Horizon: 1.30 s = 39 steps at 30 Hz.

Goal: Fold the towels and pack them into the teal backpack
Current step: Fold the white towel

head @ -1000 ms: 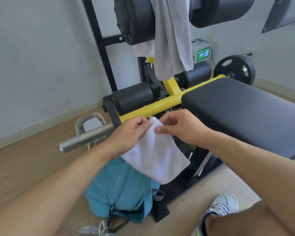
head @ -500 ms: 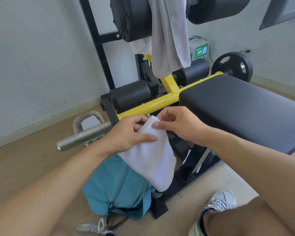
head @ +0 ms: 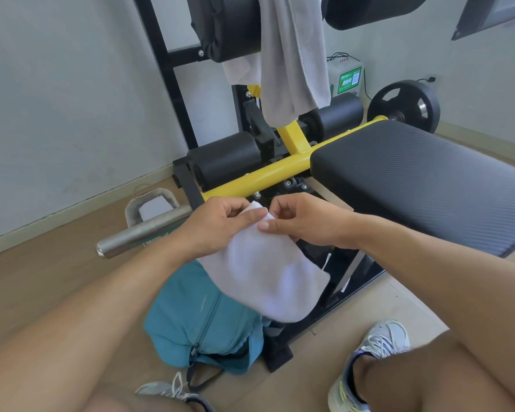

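Note:
A small white towel (head: 268, 275) hangs folded in the air in front of me. My left hand (head: 217, 227) pinches its top edge from the left, and my right hand (head: 306, 221) pinches the same edge from the right. Directly below the towel, the teal backpack (head: 197, 322) lies on the wooden floor beside the bench frame, its zipper running down the front. A grey towel (head: 292, 55) is draped over the black roller pad at the top of the machine.
The black padded bench (head: 428, 179) fills the right side, with a yellow frame bar (head: 268, 176) and a steel bar (head: 143, 230) sticking out to the left. A weight plate (head: 405, 105) sits at the back right. My shoes (head: 372, 361) rest on the floor.
The white towel's lower end swung left and narrowed, then swung back out to the right. Both hands kept hold of its top edge.

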Available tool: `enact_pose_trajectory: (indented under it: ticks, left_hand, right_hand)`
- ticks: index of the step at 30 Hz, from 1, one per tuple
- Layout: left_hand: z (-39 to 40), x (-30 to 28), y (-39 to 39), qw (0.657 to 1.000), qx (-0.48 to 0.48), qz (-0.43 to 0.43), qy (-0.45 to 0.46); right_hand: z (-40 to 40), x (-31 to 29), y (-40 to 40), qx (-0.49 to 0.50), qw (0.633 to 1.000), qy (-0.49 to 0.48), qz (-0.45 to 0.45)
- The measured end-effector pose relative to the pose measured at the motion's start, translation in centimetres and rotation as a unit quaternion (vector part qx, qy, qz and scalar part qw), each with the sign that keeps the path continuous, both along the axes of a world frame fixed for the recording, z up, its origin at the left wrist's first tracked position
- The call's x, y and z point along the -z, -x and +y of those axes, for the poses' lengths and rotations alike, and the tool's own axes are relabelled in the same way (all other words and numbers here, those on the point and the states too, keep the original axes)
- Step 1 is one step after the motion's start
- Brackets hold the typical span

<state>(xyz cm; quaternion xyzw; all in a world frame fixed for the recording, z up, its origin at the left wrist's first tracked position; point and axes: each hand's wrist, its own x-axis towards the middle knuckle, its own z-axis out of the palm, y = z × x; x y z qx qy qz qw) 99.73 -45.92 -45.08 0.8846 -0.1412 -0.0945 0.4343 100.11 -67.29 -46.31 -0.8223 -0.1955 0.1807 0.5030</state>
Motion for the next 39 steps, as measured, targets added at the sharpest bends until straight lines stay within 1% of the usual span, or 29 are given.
enact_pose_trajectory:
  ticks: [2, 4, 7, 8, 12, 15, 17, 19, 21, 23, 27, 32, 35, 37, 39]
  left_hand:
    - [-0.1, 0.3, 0.0, 0.999, 0.007, -0.042, -0.017]
    - [-0.2, 0.4, -0.2, 0.997, 0.003, -0.075, -0.001]
    - [-0.1, 0.2, -0.3, 0.992, -0.018, -0.120, 0.019]
    - [0.0, 0.2, -0.5, 0.991, -0.031, -0.130, 0.026]
    - [1.4, 0.9, -1.5, 0.980, -0.120, -0.151, 0.042]
    - [2.8, 1.2, -2.2, 0.965, -0.202, -0.164, 0.020]
    - [4.0, 1.6, -2.7, 0.956, -0.252, -0.147, 0.008]
    - [5.4, 2.4, -3.2, 0.949, -0.291, -0.121, -0.001]
    - [6.6, 3.2, -3.5, 0.944, -0.313, -0.099, -0.017]
    - [7.5, 3.9, -3.7, 0.942, -0.326, -0.079, -0.019]
    - [8.9, 5.4, -4.2, 0.939, -0.343, -0.027, 0.024]
    - [9.0, 5.7, -4.7, 0.931, -0.356, 0.049, 0.072]
    - [9.1, 5.4, -5.1, 0.924, -0.361, 0.070, 0.107]
    - [8.9, 5.0, -5.2, 0.924, -0.347, 0.088, 0.137]
    - [8.3, 4.4, -5.0, 0.923, -0.340, 0.099, 0.149]
  right_hand:
    - [0.2, -0.2, -0.1, 0.002, 1.000, 0.003, 0.009]
    - [0.1, -0.2, -0.3, 0.001, 0.999, 0.019, 0.031]
    - [-0.6, 0.4, -0.6, -0.041, 0.990, 0.130, 0.021]
    - [-0.8, 0.7, -0.6, -0.053, 0.985, 0.159, 0.031]
    - [-1.7, 1.6, -0.9, -0.061, 0.977, 0.184, 0.089]
    - [-2.5, 2.3, -1.3, -0.068, 0.965, 0.233, 0.101]
    - [-3.1, 2.9, -1.4, -0.073, 0.954, 0.265, 0.123]
    - [-3.8, 3.3, -1.5, -0.075, 0.949, 0.276, 0.134]
    - [-4.4, 3.4, -1.7, -0.054, 0.957, 0.241, 0.151]
    - [-4.9, 3.4, -1.9, -0.007, 0.967, 0.200, 0.156]
    - [-5.3, 3.3, -2.5, 0.112, 0.975, 0.148, 0.124]
    - [-4.6, 3.1, -2.9, 0.230, 0.968, 0.009, 0.104]
    - [-3.8, 2.0, -2.8, 0.267, 0.959, -0.035, 0.083]
    - [-3.6, 1.6, -2.7, 0.270, 0.956, -0.059, 0.095]
    - [-3.5, 1.4, -2.4, 0.274, 0.954, -0.052, 0.108]
